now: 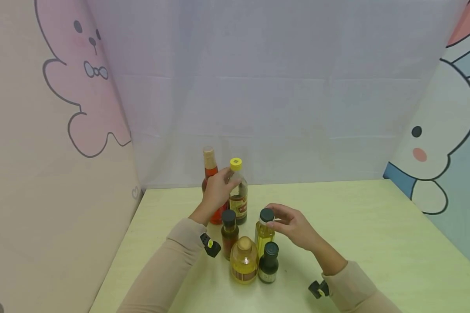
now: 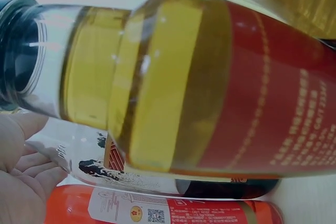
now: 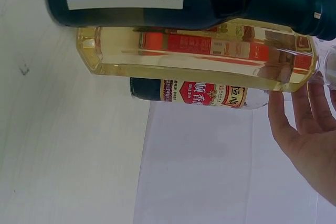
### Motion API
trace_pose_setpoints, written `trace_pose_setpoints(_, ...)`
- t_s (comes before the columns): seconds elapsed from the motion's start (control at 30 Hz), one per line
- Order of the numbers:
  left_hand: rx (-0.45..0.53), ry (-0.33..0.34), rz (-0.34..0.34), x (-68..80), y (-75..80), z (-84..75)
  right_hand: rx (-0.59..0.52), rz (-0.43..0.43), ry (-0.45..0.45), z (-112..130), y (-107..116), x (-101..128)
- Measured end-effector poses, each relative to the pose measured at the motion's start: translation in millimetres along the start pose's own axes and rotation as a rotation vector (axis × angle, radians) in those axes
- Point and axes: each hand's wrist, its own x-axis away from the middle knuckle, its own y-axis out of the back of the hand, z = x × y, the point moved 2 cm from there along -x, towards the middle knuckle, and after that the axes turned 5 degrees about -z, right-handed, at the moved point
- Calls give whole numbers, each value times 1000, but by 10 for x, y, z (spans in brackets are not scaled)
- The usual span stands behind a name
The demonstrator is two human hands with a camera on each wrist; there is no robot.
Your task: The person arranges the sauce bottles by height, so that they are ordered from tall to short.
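Six bottles stand clustered on the pale green table [image 1: 356, 226]. My left hand [image 1: 224, 181] curls round the neck of the yellow-capped bottle [image 1: 238, 198] holding dark liquid; in the left wrist view that bottle [image 2: 131, 177] lies beside my fingers [image 2: 26, 177]. Just behind it is an orange bottle [image 1: 210, 167] with a tan cap. My right hand [image 1: 273, 218] pinches the black cap of the pale yellow oil bottle [image 1: 264, 234]; in the right wrist view my fingers [image 3: 302, 129] reach up to that bottle's [image 3: 184, 51] neck.
In front stand a small red-brown sauce bottle [image 1: 229, 234], a round amber bottle [image 1: 244, 261] and a dark bottle [image 1: 269, 263] with a black cap. Cartoon-printed curtains wall in the left, back and right sides. Bare tabletop stretches to the right.
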Motion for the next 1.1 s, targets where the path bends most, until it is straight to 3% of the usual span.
trace_pose_setpoints(0.27, 31, 32, 39, 6, 11, 16, 6, 2, -24, 5, 10, 0)
trace_pose_setpoints(0.63, 62, -23, 20, 88, 58, 91, -1, 4, 10, 0, -5, -22)
trace_pose_setpoints(0.83, 135, -31, 15, 186, 101, 96, -5, 11, 20, 7, -16, -21)
trace_pose_setpoints(1.1, 217, 13, 9, 270, 118, 156, -14, 2, 10, 28, -27, -18)
